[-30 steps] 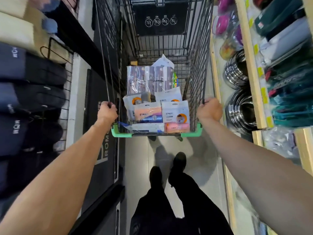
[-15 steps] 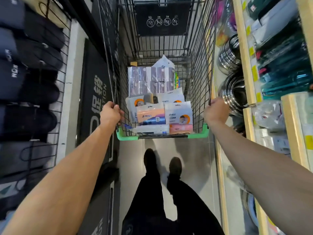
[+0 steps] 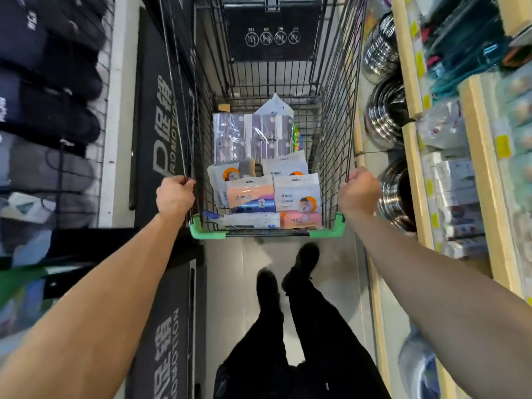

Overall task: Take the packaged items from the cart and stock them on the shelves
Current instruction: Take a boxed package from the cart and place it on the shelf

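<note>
Head view shows my left hand (image 3: pixel 175 195) and right hand (image 3: pixel 358 191) each curled tight round a top rail of the cart (image 3: pixel 266 233), holding nothing else. Packaged items (image 3: pixel 272 194) lie stacked between my fingers, low in the basket, none shelved yet. Risk noted: steel bowls (image 3: pixel 395 194) sit just beside my right fingers, so a drift rightward could clip them or the shelves (image 3: pixel 486 168). Package print is unreadable; lower packs are hidden; shelf goods are blurred; cart wheels are out of sight.
</note>
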`<state>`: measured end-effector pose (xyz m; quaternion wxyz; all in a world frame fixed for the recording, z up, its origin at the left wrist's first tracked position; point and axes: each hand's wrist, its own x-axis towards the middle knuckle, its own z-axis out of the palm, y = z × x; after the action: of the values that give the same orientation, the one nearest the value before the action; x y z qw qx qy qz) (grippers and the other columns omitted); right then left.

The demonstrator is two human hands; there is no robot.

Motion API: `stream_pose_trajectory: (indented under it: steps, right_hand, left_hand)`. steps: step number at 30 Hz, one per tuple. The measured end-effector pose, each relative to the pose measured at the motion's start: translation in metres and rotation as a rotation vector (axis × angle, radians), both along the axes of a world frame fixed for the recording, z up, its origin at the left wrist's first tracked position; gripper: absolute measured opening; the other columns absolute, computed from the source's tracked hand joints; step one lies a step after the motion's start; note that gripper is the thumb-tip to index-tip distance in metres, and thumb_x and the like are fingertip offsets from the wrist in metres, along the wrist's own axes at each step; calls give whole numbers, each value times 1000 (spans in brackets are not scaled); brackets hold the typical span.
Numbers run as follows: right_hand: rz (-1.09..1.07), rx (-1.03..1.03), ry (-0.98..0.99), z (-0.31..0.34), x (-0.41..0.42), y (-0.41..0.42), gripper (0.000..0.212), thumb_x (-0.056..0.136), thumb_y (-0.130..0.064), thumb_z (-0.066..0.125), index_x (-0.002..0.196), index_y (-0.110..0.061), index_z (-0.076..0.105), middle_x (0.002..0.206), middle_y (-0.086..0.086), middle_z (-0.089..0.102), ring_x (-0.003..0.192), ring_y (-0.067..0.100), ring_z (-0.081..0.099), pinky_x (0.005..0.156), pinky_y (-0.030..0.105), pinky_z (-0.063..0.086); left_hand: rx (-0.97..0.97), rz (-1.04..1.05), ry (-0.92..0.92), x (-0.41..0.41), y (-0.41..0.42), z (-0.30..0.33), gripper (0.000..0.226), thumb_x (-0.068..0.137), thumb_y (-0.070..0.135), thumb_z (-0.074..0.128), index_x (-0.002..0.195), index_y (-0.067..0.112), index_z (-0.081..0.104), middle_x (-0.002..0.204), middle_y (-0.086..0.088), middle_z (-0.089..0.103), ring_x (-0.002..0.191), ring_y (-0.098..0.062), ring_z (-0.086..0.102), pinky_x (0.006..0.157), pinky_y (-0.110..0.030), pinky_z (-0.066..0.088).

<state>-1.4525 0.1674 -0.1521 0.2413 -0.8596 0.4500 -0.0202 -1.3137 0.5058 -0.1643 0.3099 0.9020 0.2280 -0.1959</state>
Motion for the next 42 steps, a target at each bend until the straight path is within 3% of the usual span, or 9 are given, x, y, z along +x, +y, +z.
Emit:
stream_pose_trajectory:
  steps: [7, 13, 16, 20, 24, 31, 34, 37, 42]
  right_hand:
    - [-26, 28, -67, -10, -77, 29, 14, 86, 4, 57, 94, -5, 65, 83, 12, 67, 76, 27, 67, 61, 39, 60]
    - [-17, -75, -156, -8, -110, 44, 37, 79, 8, 62, 106, -18, 60, 101, 0, 61, 89, 16, 55, 72, 29, 49]
    - [245, -251, -333, -7, -112, 54, 46, 72, 18, 57, 106, -12, 61, 100, 3, 57, 92, 19, 52, 74, 29, 45]
    - [545, -145, -352, -9, -86, 63, 31, 80, 12, 59, 102, -9, 62, 97, 2, 55, 89, 18, 52, 72, 32, 47]
    - [592, 51, -103, -23, -46, 66, 33, 77, 5, 67, 101, -15, 56, 99, -2, 51, 91, 20, 51, 70, 35, 40]
    - [335, 323, 187, -70, 47, 56, 18, 88, -14, 69, 99, -4, 58, 96, 13, 59, 95, 34, 60, 71, 36, 44]
    - [213, 497, 322, -101, 83, 49, 43, 92, -15, 65, 132, -6, 52, 121, 11, 60, 111, 32, 60, 81, 31, 46]
    - [166, 525, 386, -132, 102, 44, 39, 92, -10, 62, 129, -12, 52, 136, 12, 57, 108, 27, 57, 83, 30, 47]
    - [89, 792, 398, -165, 107, 57, 75, 82, -10, 80, 145, -7, 40, 137, 6, 51, 126, 29, 54, 105, 39, 48]
  left_hand:
    - [28, -29, 19, -67, 28, 8, 20, 92, 26, 64, 72, 26, 67, 85, -13, 76, 83, -28, 75, 81, -45, 62]
    - [244, -157, 23, -100, 27, 34, 16, 92, 33, 64, 95, 21, 74, 97, -12, 74, 98, -33, 70, 88, -39, 57]
    - [294, -123, -247, -113, 19, 46, 24, 92, 30, 63, 115, 21, 64, 110, -3, 68, 105, -26, 64, 88, -38, 51]
    - [156, -324, -625, -94, 1, 48, 13, 91, 14, 58, 103, 17, 60, 99, 2, 55, 87, -13, 53, 78, -28, 45]
    - [-1, -546, -380, -50, -33, 21, 9, 91, 15, 63, 100, 15, 66, 95, 0, 62, 80, -13, 55, 78, -31, 50]
    - [55, -702, 56, 36, -70, -44, 53, 87, 21, 73, 135, 9, 53, 129, -15, 58, 117, -33, 58, 95, -42, 52]
    - [203, -901, 129, 76, -75, -80, 67, 74, 38, 74, 134, 17, 53, 124, -15, 61, 117, -36, 59, 94, -41, 53]
    - [402, -1125, 224, 102, -81, -107, 85, 75, 39, 77, 148, 24, 38, 137, -11, 55, 127, -32, 52, 99, -41, 51]
    - [466, -1331, 446, 115, -85, -131, 96, 74, 47, 83, 151, 20, 33, 146, -9, 52, 130, -31, 53, 101, -41, 47]
